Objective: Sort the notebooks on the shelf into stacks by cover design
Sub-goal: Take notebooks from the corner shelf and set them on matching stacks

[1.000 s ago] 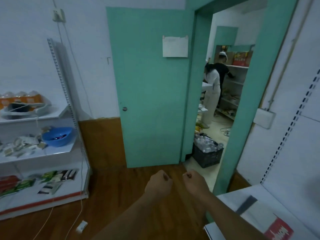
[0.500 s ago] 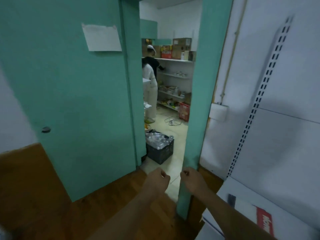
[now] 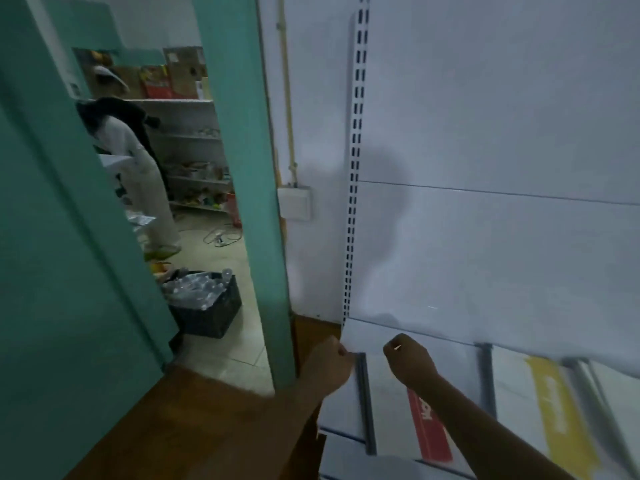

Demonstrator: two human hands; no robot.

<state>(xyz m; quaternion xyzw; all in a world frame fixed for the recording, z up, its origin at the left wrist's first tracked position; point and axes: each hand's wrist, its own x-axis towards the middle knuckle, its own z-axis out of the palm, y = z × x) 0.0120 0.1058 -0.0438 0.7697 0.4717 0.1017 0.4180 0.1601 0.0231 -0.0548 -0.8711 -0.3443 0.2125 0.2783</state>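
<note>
**Fingers curled, nothing held, notebooks barely in frame**

Head view: fingers of the left hand [image 3: 329,367] are curled into a loose fist, holding nothing. Right hand [image 3: 408,363] likewise fisted and empty. Both hover over the near left end of the white shelf [image 3: 367,336], not touching any cover.

The notebooks lie flat on that shelf, low right: one with a red band [image 3: 429,427] just beyond the right forearm, one with a yellow band [image 3: 561,410] further right. Picture is blurred; whether more lie beneath them I cannot tell.

Risks, as I judge them:
- Covers look near-identical but for the band colour; in dim light, designs could be missorted.
- The red-band book sits close under the right forearm; a careless reach might nudge it toward the shelf's front edge.
- Open doorway [image 3: 207,237] at left, with a crate [image 3: 211,313] on the floor behind it: a trip hazard if stepping back.
</note>
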